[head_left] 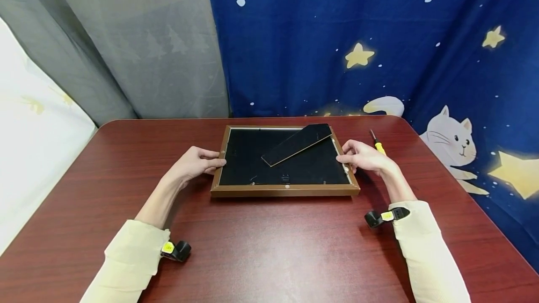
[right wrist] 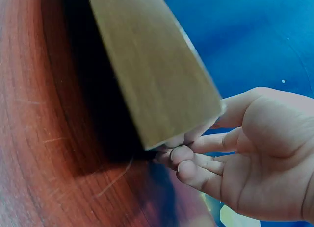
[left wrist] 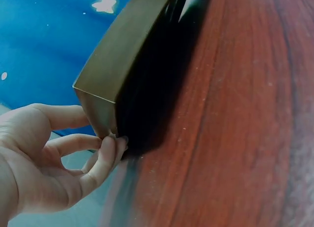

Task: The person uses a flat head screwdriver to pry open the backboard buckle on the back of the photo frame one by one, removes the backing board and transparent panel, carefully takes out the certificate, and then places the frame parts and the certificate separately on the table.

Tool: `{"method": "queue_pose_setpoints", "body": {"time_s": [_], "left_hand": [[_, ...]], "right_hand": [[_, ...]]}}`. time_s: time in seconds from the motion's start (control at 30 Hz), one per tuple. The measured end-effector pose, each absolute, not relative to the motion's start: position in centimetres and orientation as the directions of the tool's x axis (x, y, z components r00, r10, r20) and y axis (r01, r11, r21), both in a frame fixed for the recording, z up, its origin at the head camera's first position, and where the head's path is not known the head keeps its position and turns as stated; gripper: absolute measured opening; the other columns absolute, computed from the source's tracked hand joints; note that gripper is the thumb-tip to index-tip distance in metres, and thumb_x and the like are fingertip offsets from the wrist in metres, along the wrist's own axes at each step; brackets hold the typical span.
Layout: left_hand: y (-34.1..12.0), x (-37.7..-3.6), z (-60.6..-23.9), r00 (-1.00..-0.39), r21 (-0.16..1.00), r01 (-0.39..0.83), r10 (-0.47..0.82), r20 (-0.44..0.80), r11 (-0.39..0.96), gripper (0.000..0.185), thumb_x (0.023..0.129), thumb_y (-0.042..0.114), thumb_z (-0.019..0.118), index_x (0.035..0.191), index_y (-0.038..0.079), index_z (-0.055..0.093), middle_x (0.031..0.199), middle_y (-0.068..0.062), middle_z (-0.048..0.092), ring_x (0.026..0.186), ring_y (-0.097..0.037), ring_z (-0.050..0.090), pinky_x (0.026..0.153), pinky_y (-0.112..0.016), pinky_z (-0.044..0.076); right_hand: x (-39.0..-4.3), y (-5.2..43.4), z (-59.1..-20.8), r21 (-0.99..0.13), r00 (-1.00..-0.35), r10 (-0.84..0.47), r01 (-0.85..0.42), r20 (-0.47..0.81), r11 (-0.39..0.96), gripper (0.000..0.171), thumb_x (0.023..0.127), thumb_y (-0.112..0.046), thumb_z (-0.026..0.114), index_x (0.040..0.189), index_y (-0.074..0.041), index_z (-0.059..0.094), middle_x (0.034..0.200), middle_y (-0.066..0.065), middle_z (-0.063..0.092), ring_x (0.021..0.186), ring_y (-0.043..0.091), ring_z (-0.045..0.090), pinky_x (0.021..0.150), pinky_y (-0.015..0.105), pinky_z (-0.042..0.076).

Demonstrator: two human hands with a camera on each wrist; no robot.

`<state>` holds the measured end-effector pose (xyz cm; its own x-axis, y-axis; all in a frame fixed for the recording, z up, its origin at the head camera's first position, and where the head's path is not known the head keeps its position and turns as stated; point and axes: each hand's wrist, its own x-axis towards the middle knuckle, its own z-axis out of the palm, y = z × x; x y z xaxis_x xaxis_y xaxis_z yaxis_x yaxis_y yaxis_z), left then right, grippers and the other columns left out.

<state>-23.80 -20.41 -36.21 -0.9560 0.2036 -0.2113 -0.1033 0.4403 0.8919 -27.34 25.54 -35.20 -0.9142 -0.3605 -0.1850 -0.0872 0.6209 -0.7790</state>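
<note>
A brown picture frame [head_left: 286, 191] lies back side up in the head view, its black backing board [head_left: 248, 153] facing upward. A black easel stand [head_left: 299, 144] slants across that board. My left hand [head_left: 195, 164] grips the frame's left side, thumb on top and fingertips curled beneath the edge, as the left wrist view shows. On the opposite side my right hand [head_left: 365, 155] holds the frame the same way, with fingers under the rim in the right wrist view. Both wrist views show the frame's near side raised a little over the table.
A screwdriver [head_left: 378, 145] with a yellow handle lies beyond the right hand on the reddish-brown table [head_left: 269, 247]. Behind the table's far edge hang a grey curtain [head_left: 160, 41] and a blue curtain [head_left: 303, 46] with stars and a white cat.
</note>
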Motion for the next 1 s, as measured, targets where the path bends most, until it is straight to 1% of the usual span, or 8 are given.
{"method": "queue_pose_setpoints", "body": {"time_s": [0.07,0.23,0.4,0.47,0.63,0.8,0.9,1.0], "left_hand": [[-20.2,-23.8,-36.4,-0.956,0.895,-0.108,0.201,-0.213,0.434,0.055,0.097,0.021,0.070,0.138,-0.011,0.053,0.133,-0.028,0.059,0.088,-0.012,0.071,0.095,-0.037,0.054],[-19.9,-23.8,-36.6,-0.963,0.891,-0.079,0.195,-0.183,0.446,0.052,0.097,0.015,0.069,0.136,-0.015,0.053,0.124,-0.028,0.064,0.076,-0.007,0.069,0.082,-0.028,0.058],[-19.7,-23.7,-36.7,-0.972,0.866,-0.060,0.170,-0.165,0.497,0.050,0.094,0.014,0.070,0.134,-0.014,0.057,0.111,-0.024,0.071,0.075,-0.006,0.068,0.074,-0.023,0.056],[-19.6,-23.7,-36.8,-0.972,0.862,-0.061,0.165,-0.165,0.503,0.050,0.094,0.015,0.071,0.133,-0.013,0.057,0.109,-0.023,0.072,0.076,-0.006,0.069,0.074,-0.022,0.055],[-19.5,-23.7,-36.9,-0.971,0.851,-0.068,0.160,-0.176,0.521,0.052,0.092,0.017,0.074,0.133,-0.012,0.058,0.105,-0.020,0.073,0.079,-0.008,0.070,0.074,-0.022,0.054],[-19.5,-23.7,-37.0,-0.968,0.833,-0.090,0.148,-0.202,0.545,0.051,0.090,0.019,0.076,0.130,-0.009,0.062,0.098,-0.016,0.076,0.082,-0.011,0.071,0.073,-0.028,0.056],[-19.6,-23.6,-36.8,-0.964,0.838,-0.105,0.152,-0.218,0.536,0.051,0.090,0.019,0.077,0.130,-0.010,0.062,0.102,-0.017,0.075,0.086,-0.015,0.073,0.082,-0.033,0.058],[-19.6,-23.6,-36.6,-0.957,0.844,-0.116,0.169,-0.236,0.524,0.052,0.091,0.018,0.077,0.131,-0.011,0.061,0.107,-0.020,0.073,0.091,-0.019,0.074,0.091,-0.039,0.056]], "right_hand": [[-27.3,25.5,-35.3,-0.765,-0.913,-0.365,-0.104,-0.180,0.636,0.029,0.099,-0.013,0.064,0.110,0.006,0.046,0.074,0.006,0.055,0.062,0.022,0.057,0.064,0.037,0.054],[-27.2,25.3,-35.4,-0.749,-0.909,-0.382,-0.133,-0.169,0.649,0.031,0.100,-0.012,0.063,0.113,0.009,0.044,0.078,0.008,0.055,0.062,0.022,0.056,0.062,0.036,0.052],[-27.2,25.2,-35.6,-0.747,-0.908,-0.385,-0.138,-0.167,0.651,0.030,0.100,-0.011,0.063,0.112,0.009,0.044,0.081,0.010,0.055,0.063,0.021,0.054,0.061,0.034,0.052],[-27.2,25.3,-35.8,-0.744,-0.908,-0.382,-0.135,-0.172,0.655,0.030,0.100,-0.010,0.062,0.113,0.009,0.044,0.082,0.010,0.055,0.063,0.021,0.055,0.061,0.034,0.052],[-27.5,25.6,-36.3,-0.746,-0.913,-0.368,-0.119,-0.177,0.655,0.030,0.100,-0.009,0.063,0.114,0.008,0.043,0.084,0.011,0.054,0.063,0.021,0.055,0.061,0.032,0.052],[-27.6,25.7,-36.6,-0.772,-0.913,-0.379,-0.128,-0.154,0.622,0.029,0.098,-0.007,0.064,0.112,0.008,0.042,0.083,0.011,0.053,0.061,0.020,0.054,0.059,0.031,0.051],[-27.7,25.8,-36.6,-0.784,-0.911,-0.385,-0.129,-0.148,0.607,0.030,0.098,-0.007,0.065,0.111,0.008,0.042,0.082,0.011,0.053,0.061,0.020,0.054,0.059,0.030,0.050],[-27.7,25.8,-36.5,-0.784,-0.910,-0.385,-0.123,-0.157,0.609,0.031,0.098,-0.009,0.065,0.112,0.007,0.042,0.083,0.011,0.054,0.061,0.021,0.055,0.060,0.031,0.051]]}}
